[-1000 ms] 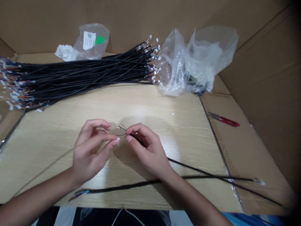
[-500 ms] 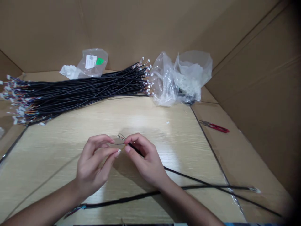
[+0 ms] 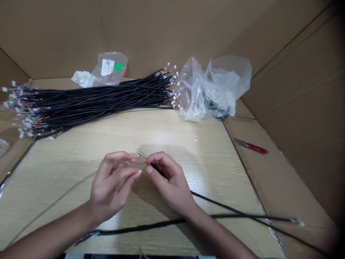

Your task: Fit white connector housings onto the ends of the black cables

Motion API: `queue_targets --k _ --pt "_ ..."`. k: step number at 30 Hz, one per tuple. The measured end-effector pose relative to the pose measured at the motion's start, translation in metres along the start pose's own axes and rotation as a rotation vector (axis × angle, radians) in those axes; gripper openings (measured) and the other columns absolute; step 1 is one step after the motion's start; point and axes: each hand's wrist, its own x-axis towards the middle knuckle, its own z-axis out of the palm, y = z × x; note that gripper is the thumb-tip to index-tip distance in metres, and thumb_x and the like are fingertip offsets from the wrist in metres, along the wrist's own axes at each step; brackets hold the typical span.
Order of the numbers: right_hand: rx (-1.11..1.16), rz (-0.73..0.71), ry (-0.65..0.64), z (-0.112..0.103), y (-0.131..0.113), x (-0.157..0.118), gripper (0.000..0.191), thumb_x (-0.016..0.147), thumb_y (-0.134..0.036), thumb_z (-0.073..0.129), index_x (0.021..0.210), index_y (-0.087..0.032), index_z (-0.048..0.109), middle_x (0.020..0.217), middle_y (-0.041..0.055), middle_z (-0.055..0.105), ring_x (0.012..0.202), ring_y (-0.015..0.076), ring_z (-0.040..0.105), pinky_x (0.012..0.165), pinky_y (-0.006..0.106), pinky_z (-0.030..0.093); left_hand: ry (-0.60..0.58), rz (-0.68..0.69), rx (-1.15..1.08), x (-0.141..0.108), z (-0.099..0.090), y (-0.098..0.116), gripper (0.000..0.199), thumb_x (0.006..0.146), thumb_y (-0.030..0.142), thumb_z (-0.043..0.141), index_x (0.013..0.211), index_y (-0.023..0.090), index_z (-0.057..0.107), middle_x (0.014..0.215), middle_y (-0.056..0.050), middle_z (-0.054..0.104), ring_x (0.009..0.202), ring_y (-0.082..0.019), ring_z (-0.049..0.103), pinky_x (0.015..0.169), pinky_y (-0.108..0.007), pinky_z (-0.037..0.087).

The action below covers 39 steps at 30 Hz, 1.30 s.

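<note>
Between thumb and forefinger, my left hand (image 3: 114, 181) pinches a small white connector (image 3: 139, 172). My right hand (image 3: 169, 180) is closed on a black cable (image 3: 159, 169) near its end, with a yellow wire (image 3: 145, 168) between its fingertips and the connector. Other thin wires (image 3: 142, 155) fan out from the cable end, above and left of my right fingertips. The cable runs from under my right hand toward the lower right. Whether the yellow wire sits inside the connector is too small to tell.
A large bundle of black cables (image 3: 102, 102) lies at the back left. Plastic bags (image 3: 192, 90) stand to its right, another bag (image 3: 110, 68) behind it. Red-handled snips (image 3: 252, 146) lie at right. A loose white connector (image 3: 195, 140) and another black cable (image 3: 145, 227) rest on the table (image 3: 172, 129).
The view has shifted slightly, so most of the scene appears a little further right. Both hands keep nearly the same pose and hold the same things.
</note>
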Motion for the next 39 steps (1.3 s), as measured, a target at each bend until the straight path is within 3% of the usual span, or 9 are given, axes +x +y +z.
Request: queue_targets --k 12,19,26,32,39 --pt "-0.097 -0.024 0.026 0.003 0.006 -0.001 0.011 0.086 -0.021 0.062 0.095 -0.019 0.069 0.088 0.0033 0.069 0.075 0.0129 0.062 0.064 0.026 0.049 -0.012 0.137 0.117 -0.005 -0.001 -0.002 0.016 0.084 0.004 0.061 0.098 0.013 0.063 0.105 -0.008 0.056 0.099 -0.011 0.061 0.080 -0.022 0.062" --pt "-0.167 -0.028 0.013 0.003 0.006 -0.001 0.011 0.086 -0.018 0.060 0.092 -0.019 0.069 0.081 0.0018 0.066 0.067 0.0109 0.055 0.057 0.023 0.043 -0.074 0.278 0.209 0.002 -0.004 -0.001 0.014 0.088 0.008 0.058 0.101 0.012 0.063 0.097 -0.008 0.059 0.092 -0.008 0.063 0.078 -0.015 0.061" --pt "-0.216 -0.021 0.010 0.003 0.004 -0.001 0.008 0.085 -0.016 0.057 0.086 -0.018 0.065 0.071 -0.0013 0.057 0.061 0.0099 0.048 0.055 0.023 0.039 -0.103 0.274 0.177 0.001 -0.004 -0.002 0.012 0.088 0.007 0.058 0.098 0.009 0.063 0.099 -0.008 0.060 0.095 -0.007 0.063 0.083 -0.012 0.059" --pt "-0.178 0.014 0.025 0.003 0.003 -0.002 0.008 0.085 -0.018 0.057 0.088 -0.018 0.064 0.071 -0.0011 0.057 0.060 0.0095 0.048 0.053 0.022 0.038 -0.064 0.170 0.160 -0.006 -0.002 -0.003 0.011 0.087 0.010 0.059 0.097 0.011 0.064 0.105 -0.009 0.057 0.102 -0.011 0.061 0.085 -0.021 0.061" --pt "-0.127 0.059 0.023 0.004 0.004 0.000 0.010 0.084 -0.021 0.058 0.091 -0.018 0.065 0.072 -0.0005 0.058 0.061 0.0104 0.048 0.055 0.023 0.039 -0.059 0.163 0.143 -0.007 -0.002 -0.005 0.016 0.087 0.010 0.060 0.102 0.015 0.063 0.109 -0.008 0.055 0.103 -0.012 0.060 0.083 -0.024 0.063"
